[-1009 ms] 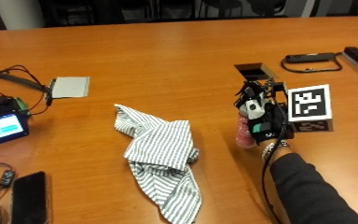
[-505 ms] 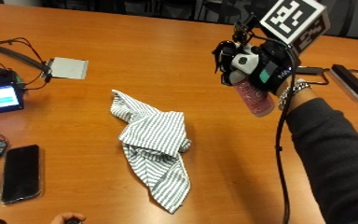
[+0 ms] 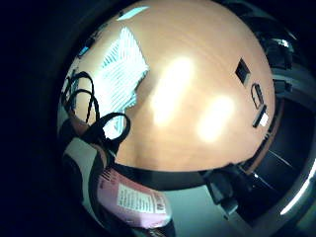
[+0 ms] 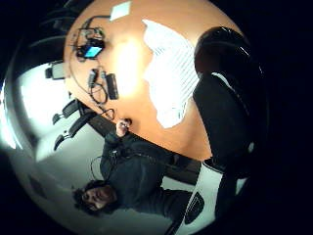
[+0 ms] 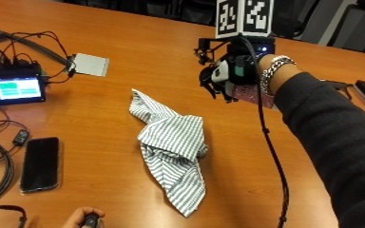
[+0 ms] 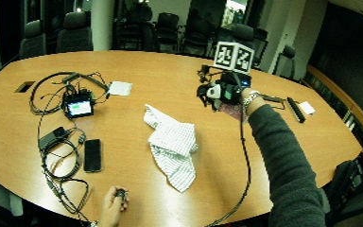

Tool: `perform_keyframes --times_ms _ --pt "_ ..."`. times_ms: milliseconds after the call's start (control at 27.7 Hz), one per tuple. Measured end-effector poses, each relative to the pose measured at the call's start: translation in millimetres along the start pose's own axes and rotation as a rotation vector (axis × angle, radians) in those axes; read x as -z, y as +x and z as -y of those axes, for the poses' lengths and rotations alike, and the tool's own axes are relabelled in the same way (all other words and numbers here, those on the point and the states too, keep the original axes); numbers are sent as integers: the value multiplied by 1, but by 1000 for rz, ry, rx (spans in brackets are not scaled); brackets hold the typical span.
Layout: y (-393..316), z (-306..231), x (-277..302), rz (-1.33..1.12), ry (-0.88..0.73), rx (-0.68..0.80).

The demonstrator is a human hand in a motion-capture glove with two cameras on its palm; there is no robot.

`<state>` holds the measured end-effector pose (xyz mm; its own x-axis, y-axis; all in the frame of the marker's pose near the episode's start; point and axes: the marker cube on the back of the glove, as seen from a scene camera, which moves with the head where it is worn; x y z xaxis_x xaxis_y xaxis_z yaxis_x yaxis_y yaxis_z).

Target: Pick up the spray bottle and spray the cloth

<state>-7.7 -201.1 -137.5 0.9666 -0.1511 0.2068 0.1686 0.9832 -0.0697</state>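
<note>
One gloved right hand (image 5: pixel 233 76) grips spray bottle (image 5: pixel 252 95) above cloth (image 5: pixel 173 152)

Bare table (image 5: pixel 138 61) around cloth (image 5: pixel 173 147)

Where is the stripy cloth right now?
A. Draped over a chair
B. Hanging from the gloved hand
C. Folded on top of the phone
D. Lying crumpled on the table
D: the cloth lies crumpled on the table, while the gloved hand holds the spray bottle above it.
</note>
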Motion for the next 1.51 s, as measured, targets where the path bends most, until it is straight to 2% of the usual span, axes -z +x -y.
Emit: perform_keyframes --times_ms 108,216,505,721,937,1190,1334,1514 --pt "-9 16 -29 -71 -220 -95" --pt "-13 27 -54 -121 -343 -154" --pt "-6 39 -106 -164 -473 -196" --pt "0 43 -123 -158 -490 -190" --pt "-26 37 -96 -11 -353 -40" --pt "-100 25 -61 290 -82 315" --pt "-137 19 -65 415 67 473" --pt "-163 33 -95 574 262 585"
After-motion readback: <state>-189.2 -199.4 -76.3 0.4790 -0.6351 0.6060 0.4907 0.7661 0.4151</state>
